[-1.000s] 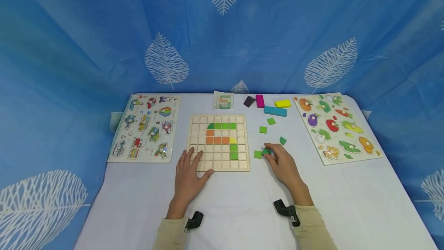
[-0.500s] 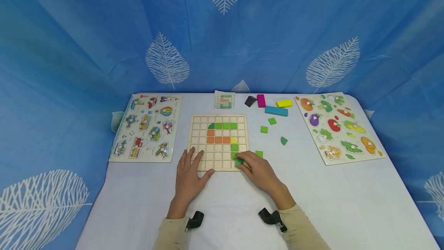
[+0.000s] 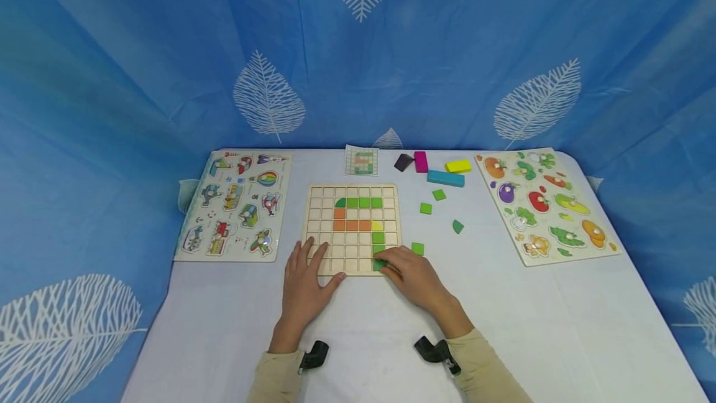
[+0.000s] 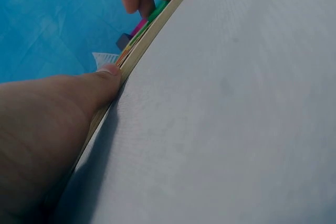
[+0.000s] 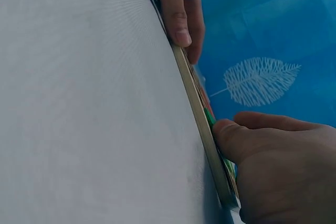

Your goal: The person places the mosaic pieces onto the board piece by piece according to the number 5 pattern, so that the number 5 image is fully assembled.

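A wooden grid board (image 3: 347, 252) lies in front of me, with green, orange and yellow tiles set in some cells. My left hand (image 3: 304, 288) rests at its front left corner, fingers spread over the grid and thumb on the front edge. At the board's front right, my right hand (image 3: 416, 278) pinches a dark green tile (image 3: 379, 264) with a rounded side, low over a cell in the front row. In the right wrist view, a bit of this green tile (image 5: 209, 117) shows by the thumb; the fingers hide the rest.
Right of the board lie loose green square tiles (image 3: 426, 209) and a dark green quarter-round tile (image 3: 458, 226). Behind are a pattern card (image 3: 361, 161) and coloured blocks (image 3: 445, 178). A vehicle puzzle (image 3: 229, 207) lies left, a vegetable puzzle (image 3: 545, 204) right.
My right hand has picked up the dark green tile from beside the loose squares and carried it left to the board's front row, then lowered it slightly. The left hand has stayed put.
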A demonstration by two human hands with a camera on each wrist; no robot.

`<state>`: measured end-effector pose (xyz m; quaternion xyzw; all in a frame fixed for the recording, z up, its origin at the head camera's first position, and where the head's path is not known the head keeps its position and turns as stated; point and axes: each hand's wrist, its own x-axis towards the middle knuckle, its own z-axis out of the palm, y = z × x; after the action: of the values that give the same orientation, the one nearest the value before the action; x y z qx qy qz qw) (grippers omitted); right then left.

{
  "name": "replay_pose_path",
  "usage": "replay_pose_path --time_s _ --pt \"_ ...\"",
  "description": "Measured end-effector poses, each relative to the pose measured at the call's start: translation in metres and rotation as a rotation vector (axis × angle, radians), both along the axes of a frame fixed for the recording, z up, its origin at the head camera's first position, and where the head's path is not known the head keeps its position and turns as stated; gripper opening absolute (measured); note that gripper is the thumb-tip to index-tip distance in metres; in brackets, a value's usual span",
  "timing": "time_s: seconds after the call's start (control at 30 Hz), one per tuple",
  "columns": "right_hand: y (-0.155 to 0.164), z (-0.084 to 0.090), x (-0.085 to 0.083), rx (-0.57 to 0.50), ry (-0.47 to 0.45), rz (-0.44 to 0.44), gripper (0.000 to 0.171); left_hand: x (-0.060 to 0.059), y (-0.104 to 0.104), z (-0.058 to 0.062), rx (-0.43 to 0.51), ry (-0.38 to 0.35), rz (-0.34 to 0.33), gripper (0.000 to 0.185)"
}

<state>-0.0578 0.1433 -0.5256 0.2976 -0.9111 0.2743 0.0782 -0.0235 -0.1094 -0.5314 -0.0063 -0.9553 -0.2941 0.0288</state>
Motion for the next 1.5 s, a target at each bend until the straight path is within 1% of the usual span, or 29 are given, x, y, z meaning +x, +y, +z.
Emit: replay_pose_path --time_s 0.2,0.47,0.6,0.73,0.9,1.0,1.1,1.23,1.37,1.43,1.5 --pt "0.0 -0.001 -0.001 -0.011 0.018 -0.003 0.026 0.001 0.0 0.001 0.024 0.019 -0.003 0.075" --pt "-0.002 0.0 -0.002 -0.047 0.043 -0.014 0.024 0.0 0.0 0.001 0.029 0.018 -0.003 0.076" --pt "0.003 0.0 -0.002 -0.071 0.031 -0.045 0.024 0.0 0.001 0.001 0.03 0.017 -0.002 0.076" --pt "0.019 -0.001 -0.003 -0.088 -0.028 -0.121 0.031 0.002 0.002 0.001 0.041 0.023 0.004 0.076" --pt "0.049 -0.004 -0.004 -0.059 -0.118 -0.27 0.038 0.003 0.002 -0.002 0.036 0.032 -0.004 0.077" --pt "0.06 -0.003 -0.005 -0.041 -0.167 -0.307 0.037 0.001 0.002 0.0 0.032 0.019 -0.005 0.077" --pt "0.061 0.0 -0.006 -0.037 -0.196 -0.311 0.032 0.0 0.001 0.002 0.03 0.0 -0.005 0.077" --pt "0.059 0.001 -0.006 -0.043 -0.19 -0.32 0.028 -0.001 0.0 0.002 0.035 -0.008 -0.006 0.077" --pt "0.056 -0.002 -0.006 -0.099 -0.151 -0.307 0.025 0.0 0.0 0.002 0.04 -0.011 -0.003 0.077" --pt "0.051 -0.002 -0.004 -0.133 -0.124 -0.28 0.023 0.0 0.0 0.002 0.034 -0.012 -0.001 0.076" --pt "0.045 -0.003 -0.003 -0.159 -0.09 -0.236 0.022 0.001 0.0 0.002 0.029 -0.011 0.0 0.076"
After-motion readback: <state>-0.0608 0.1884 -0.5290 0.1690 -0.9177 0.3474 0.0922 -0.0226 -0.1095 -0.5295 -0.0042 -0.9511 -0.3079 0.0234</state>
